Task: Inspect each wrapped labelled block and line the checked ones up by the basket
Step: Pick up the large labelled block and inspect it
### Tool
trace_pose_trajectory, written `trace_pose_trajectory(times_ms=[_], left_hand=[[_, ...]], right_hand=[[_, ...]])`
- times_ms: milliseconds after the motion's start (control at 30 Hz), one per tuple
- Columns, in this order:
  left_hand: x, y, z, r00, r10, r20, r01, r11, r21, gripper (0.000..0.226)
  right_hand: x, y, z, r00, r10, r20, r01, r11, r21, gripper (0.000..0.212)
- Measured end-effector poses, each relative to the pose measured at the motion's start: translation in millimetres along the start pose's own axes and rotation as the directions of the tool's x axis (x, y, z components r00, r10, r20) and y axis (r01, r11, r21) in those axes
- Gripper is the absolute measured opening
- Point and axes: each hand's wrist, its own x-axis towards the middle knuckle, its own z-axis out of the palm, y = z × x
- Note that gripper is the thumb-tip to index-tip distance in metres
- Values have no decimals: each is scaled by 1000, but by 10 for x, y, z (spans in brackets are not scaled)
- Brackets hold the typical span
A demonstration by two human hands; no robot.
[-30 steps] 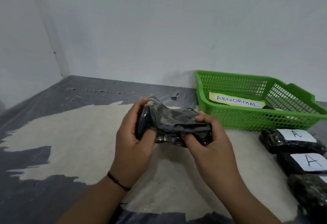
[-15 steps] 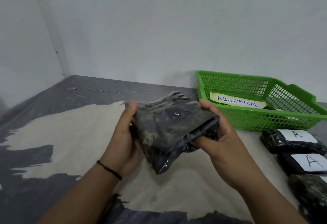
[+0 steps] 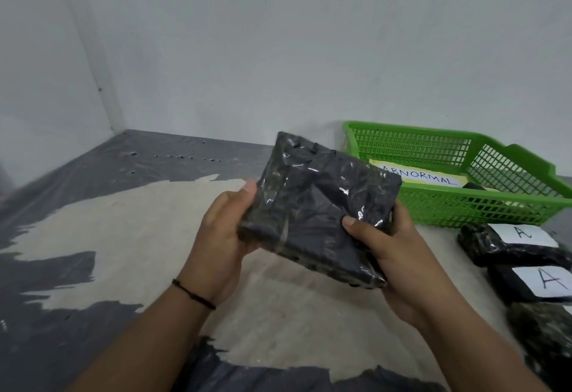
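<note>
A black block wrapped in shiny plastic film (image 3: 318,206) is held up above the table, tilted, its broad unlabelled side facing me. My left hand (image 3: 224,237) grips its left edge, thumb on the upper corner. My right hand (image 3: 390,255) grips its lower right end, thumb pressed on the face. A green mesh basket (image 3: 483,206) with a paper reading ABNORMAL stands at the right against the wall. In front of the basket lie three wrapped blocks in a line: one labelled A (image 3: 507,241), a second labelled A (image 3: 538,283), a third (image 3: 541,333) partly cut off.
The table top (image 3: 130,237) is worn beige with dark grey patches and torn covering. White walls meet in a corner at the back left. A dark object lies inside the basket, mostly hidden.
Both hands have turned the wrapped block from edge-on to broad face up and raised it closer to me; the camera tilted slightly.
</note>
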Motion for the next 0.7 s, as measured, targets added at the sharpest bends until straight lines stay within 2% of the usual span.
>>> trace_pose_trajectory(times_ms=[133,233,367,500,600,700], left_hand=[[22,29,-93,959,-220,182,189,967,173,55],[23,18,-113,941,-275,197,220,940,260,46],[15,-14,-93,955,-254,152,205,938,278,43],[3,-17,-91,929,-277,245,222,948,230,45],[11,-13,-82,964,-171,203,143,979,144,40],[42,-45,-98,987,-34,154,20,995,96,40]], right_hand=[[3,-44,-47,998,-5,64,11,995,-96,40],[9,-54,-89,996,-5,85,18,989,-150,37],[-8,-71,-98,994,-1,109,15,991,-134,28],[8,-37,-101,999,-42,32,47,985,-169,24],[-12,-40,-64,996,-75,56,86,971,-225,26],[-47,-61,-57,986,-94,140,125,964,-234,33]])
